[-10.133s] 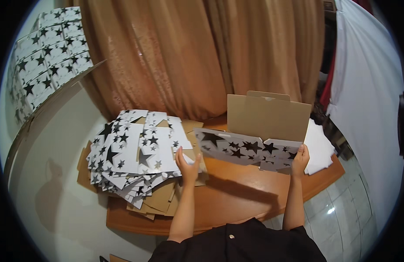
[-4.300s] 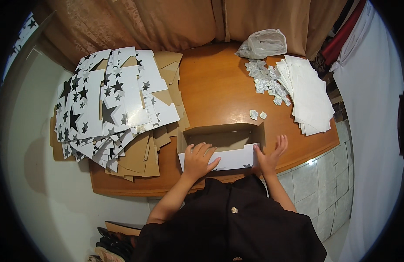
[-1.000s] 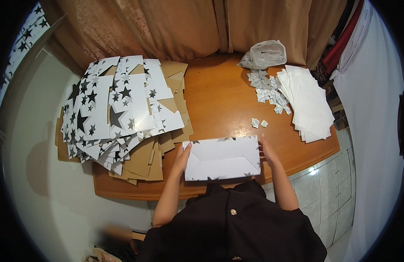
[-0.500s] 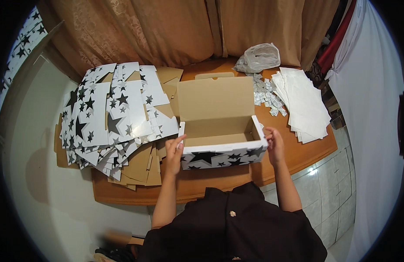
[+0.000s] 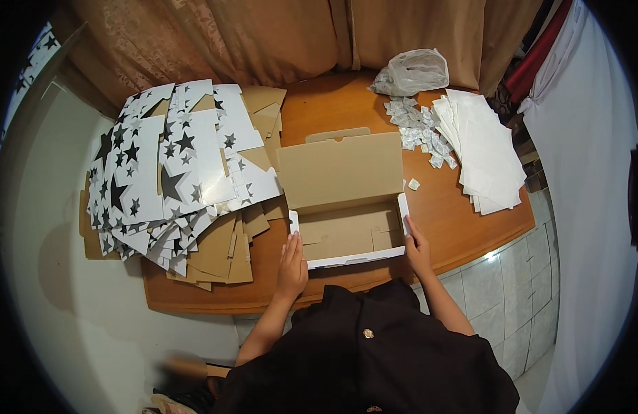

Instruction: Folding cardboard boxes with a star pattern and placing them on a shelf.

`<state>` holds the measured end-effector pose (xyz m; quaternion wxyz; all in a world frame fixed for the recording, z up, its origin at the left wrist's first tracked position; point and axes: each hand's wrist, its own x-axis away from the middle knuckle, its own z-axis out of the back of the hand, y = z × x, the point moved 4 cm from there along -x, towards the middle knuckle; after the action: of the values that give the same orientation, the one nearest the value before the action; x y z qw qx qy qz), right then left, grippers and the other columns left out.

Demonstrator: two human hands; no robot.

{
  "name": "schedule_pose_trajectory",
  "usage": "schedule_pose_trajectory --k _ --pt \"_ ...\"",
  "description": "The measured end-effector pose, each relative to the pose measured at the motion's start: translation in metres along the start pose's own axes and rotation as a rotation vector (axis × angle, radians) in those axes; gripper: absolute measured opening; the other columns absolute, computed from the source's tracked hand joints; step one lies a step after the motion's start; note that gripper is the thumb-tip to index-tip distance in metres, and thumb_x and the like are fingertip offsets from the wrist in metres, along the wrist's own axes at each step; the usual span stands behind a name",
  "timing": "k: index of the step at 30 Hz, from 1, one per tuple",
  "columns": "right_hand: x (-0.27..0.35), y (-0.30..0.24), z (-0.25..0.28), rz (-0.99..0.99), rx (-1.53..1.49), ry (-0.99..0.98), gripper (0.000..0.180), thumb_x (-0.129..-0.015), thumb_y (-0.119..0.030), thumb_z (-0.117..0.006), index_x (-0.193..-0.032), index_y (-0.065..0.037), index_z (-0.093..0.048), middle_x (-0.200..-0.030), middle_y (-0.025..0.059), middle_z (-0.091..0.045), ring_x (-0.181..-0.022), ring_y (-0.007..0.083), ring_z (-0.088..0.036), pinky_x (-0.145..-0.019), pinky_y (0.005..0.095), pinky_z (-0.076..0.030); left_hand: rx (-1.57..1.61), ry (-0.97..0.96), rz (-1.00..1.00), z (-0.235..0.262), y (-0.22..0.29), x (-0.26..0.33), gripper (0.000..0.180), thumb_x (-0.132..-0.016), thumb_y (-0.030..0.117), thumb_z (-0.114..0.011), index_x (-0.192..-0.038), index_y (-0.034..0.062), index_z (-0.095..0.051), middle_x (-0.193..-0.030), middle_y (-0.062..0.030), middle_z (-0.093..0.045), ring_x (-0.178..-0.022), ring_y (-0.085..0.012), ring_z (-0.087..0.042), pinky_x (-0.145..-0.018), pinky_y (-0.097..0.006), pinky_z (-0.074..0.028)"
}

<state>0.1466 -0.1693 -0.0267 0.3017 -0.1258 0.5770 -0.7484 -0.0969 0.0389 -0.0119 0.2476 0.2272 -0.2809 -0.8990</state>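
Note:
In front of me on the table is a folded cardboard box (image 5: 346, 234), brown inside with white side walls. Its brown lid (image 5: 341, 171) stands raised at the back, with a tuck flap at the top edge. Only folded cardboard flaps show inside. My left hand (image 5: 291, 268) presses along the box's left wall, fingers straight and close together. My right hand (image 5: 418, 247) grips the right wall near the front corner, fingertips on its outer side. The two hands hold the box between them.
At left lies a big pile of flat star-printed boxes (image 5: 188, 165). To the right are scattered small packets (image 5: 419, 127), one lone packet (image 5: 414, 184), a stack of white sheets (image 5: 484, 148) and a clear plastic bag (image 5: 419, 71). The wooden table (image 5: 319, 103) backs onto brown curtains.
The box has tipped back from showing its starred front to standing flatter, its opening facing up. Both hands have come down with it, the left moving right along its side.

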Motion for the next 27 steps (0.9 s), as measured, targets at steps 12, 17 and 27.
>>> schedule_pose_trajectory --k 12,17,27 --pt "-0.033 -0.100 -0.001 0.507 0.707 0.038 0.030 -0.074 0.004 -0.054 -0.101 -0.003 -0.064 -0.102 0.0221 -0.061 -0.091 0.0361 -0.061 -0.078 0.0394 -0.050 -0.284 -0.556 -0.281 0.007 0.043 -0.086 0.048 -0.081 0.023 -0.059 -0.127 0.0090 -0.050 -0.128 -0.0119 -0.052 -0.120 -0.0259 -0.047 -0.096 -0.053 -0.032" --pt "-0.055 -0.066 -0.044 0.175 0.411 -0.415 0.018 -0.076 -0.004 -0.056 -0.092 -0.005 -0.065 -0.111 0.0131 -0.061 -0.092 0.0312 -0.062 -0.080 0.0413 -0.049 -0.182 -0.912 -0.495 -0.076 0.017 -0.096 0.061 -0.089 0.037 -0.052 -0.144 0.0238 -0.027 -0.145 -0.0125 -0.034 -0.133 -0.0271 -0.033 -0.104 -0.057 -0.024" --pt "-0.033 0.031 -0.089 -0.382 1.018 -1.294 0.112 -0.072 -0.064 -0.063 -0.147 -0.026 0.011 -0.149 0.0150 0.026 -0.137 0.0386 0.021 -0.111 0.0533 -0.008 -0.576 -1.395 -0.153 -0.107 0.007 -0.075 0.075 -0.088 0.066 -0.033 -0.148 0.0326 -0.001 -0.154 -0.0021 0.014 -0.142 -0.0226 0.012 -0.111 -0.055 0.001"
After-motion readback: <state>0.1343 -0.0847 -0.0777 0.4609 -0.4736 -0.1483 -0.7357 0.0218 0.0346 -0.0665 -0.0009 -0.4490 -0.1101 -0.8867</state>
